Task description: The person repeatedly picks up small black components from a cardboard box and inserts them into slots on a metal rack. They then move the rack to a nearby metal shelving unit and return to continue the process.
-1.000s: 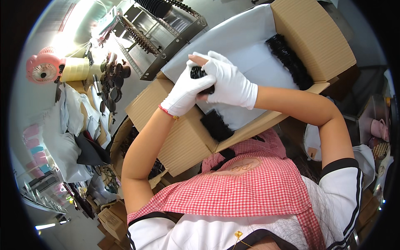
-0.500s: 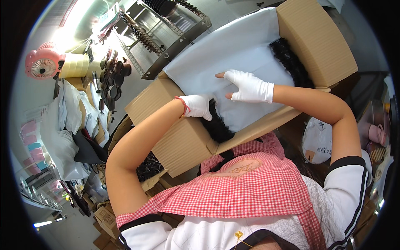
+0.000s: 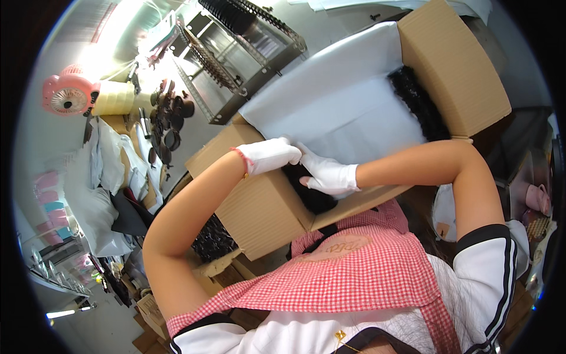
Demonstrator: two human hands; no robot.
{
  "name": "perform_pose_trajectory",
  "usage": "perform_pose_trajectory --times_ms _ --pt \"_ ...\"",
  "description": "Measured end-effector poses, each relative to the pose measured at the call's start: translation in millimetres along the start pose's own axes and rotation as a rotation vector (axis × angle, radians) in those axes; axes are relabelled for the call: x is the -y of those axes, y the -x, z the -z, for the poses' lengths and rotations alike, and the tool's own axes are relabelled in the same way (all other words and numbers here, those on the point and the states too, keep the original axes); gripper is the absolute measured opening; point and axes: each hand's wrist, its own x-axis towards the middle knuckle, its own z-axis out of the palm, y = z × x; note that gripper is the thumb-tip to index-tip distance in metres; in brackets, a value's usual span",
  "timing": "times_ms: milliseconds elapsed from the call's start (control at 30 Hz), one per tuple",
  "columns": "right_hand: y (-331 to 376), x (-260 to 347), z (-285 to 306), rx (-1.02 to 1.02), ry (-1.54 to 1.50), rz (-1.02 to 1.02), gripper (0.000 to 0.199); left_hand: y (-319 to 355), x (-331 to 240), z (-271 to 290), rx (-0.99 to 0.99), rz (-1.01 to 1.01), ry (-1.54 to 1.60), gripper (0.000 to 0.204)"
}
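Over a black bundle (image 3: 319, 202) beyond apron lettering (image 3: 337, 246), spread right hand (image 3: 329, 175) meets left hand (image 3: 269, 156), grip unclear.

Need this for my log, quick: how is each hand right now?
Left hand: curled; whether it holds anything cannot be told.
Right hand: open, thumb spread, over the black row.

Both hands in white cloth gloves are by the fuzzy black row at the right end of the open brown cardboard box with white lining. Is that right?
Not the right end: in the head view, the white-gloved left hand and right hand are by the fuzzy black row at the left end of the open brown cardboard box with white lining.
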Motion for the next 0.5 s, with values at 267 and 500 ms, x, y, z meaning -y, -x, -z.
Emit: perform_pose_trajectory --times_ms 267,500 --pt "-59.7 50.2 102.9 -0.691 0.553 0.739 0.034 9.3 21.2 139.5 -1.115 -0.269 -0.087 0.045" --pt "-143.8 55.8 146.3 -0.741 0.712 0.29 0.046 -51.3 31.7 219.6 -1.22 0.071 -0.044 0.092"
